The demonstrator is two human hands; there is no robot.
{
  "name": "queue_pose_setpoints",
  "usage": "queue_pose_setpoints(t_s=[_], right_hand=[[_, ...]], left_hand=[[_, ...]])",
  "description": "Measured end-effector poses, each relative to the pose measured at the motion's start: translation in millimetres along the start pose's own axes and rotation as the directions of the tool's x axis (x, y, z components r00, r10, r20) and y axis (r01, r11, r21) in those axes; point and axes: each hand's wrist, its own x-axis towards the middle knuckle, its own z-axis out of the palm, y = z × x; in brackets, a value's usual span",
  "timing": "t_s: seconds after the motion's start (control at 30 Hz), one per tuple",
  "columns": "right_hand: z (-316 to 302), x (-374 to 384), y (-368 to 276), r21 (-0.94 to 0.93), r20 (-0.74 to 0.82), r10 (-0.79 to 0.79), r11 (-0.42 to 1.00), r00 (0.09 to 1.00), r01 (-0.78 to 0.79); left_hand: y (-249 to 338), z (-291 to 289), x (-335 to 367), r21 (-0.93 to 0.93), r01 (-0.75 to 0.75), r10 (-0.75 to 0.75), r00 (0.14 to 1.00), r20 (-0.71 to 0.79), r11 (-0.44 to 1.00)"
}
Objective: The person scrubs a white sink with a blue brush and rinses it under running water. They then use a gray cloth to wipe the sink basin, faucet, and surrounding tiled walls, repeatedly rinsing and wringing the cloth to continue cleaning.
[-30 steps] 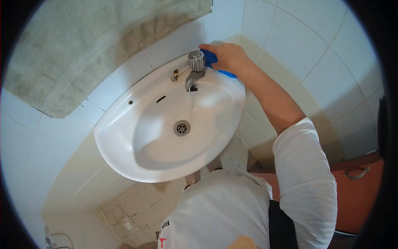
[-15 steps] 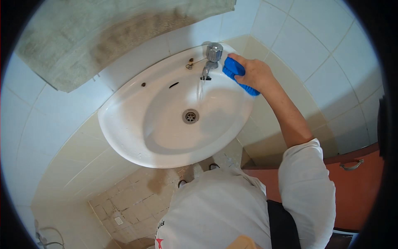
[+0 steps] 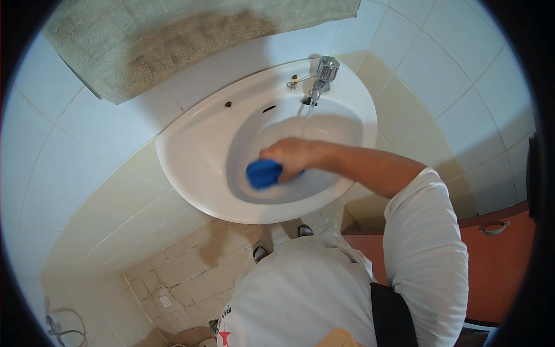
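Observation:
My right hand (image 3: 292, 159) is closed around a blue scrub brush (image 3: 264, 173), slightly blurred by motion. It holds the brush low inside the white washbasin (image 3: 191, 168), over the bowl's front left part. The drain is hidden behind hand and brush. A thin stream of water (image 3: 308, 113) runs from the chrome tap (image 3: 327, 70) at the basin's back right, behind my wrist. My left hand does not show.
A greyish towel (image 3: 191, 52) hangs on the tiled wall above the basin. A small chain (image 3: 292, 85) lies beside the tap. To the right stands a reddish-brown cabinet (image 3: 497, 260) with a metal handle. Brown floor tiles (image 3: 191, 289) show below.
My right hand has carried the brush from the basin's right rim down and left into the bowl. The basin appears slightly further right in view. Water keeps running.

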Motion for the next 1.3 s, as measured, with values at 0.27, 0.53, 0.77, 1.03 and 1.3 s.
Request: queue_pose_setpoints(t_s=[0.27, 0.53, 0.77, 1.03, 1.3], right_hand=[[-10.4, -40.1, 58.8, -0.2, -0.219, 0.374, 0.886, 0.901, -0.417], [7.2, -6.2, -9.4, -0.026, -0.087, 0.101, 0.994, 0.991, -0.104], [-3.9, -35.6, 36.9, -0.203, -0.215, 0.395, 0.876, 0.893, -0.437], [-9.1, -35.3, 17.9, -0.014, -0.113, 0.266, 0.963, 0.957, -0.269], [-5.6, -40.4, 2.5, 0.086, 0.101, 0.169, 0.98, 0.98, -0.178]], left_hand=[[-14.4, -16.2, 2.5, 0.013, 0.039, -0.038, 0.999, -0.02, 0.999], [-21.6, -28.9, 3.4, 0.021, 0.051, -0.05, 0.997, -0.052, 0.998], [-29.2, -48.1, 15.5, 0.013, 0.053, -0.052, 0.995, -0.09, 0.998], [-14.8, -53.9, 23.4, -0.001, 0.005, -0.005, 0.995, -0.101, 1.0], [0.0, -28.0, 11.9, -0.01, -0.005, 0.004, 0.998, -0.064, 1.0]])
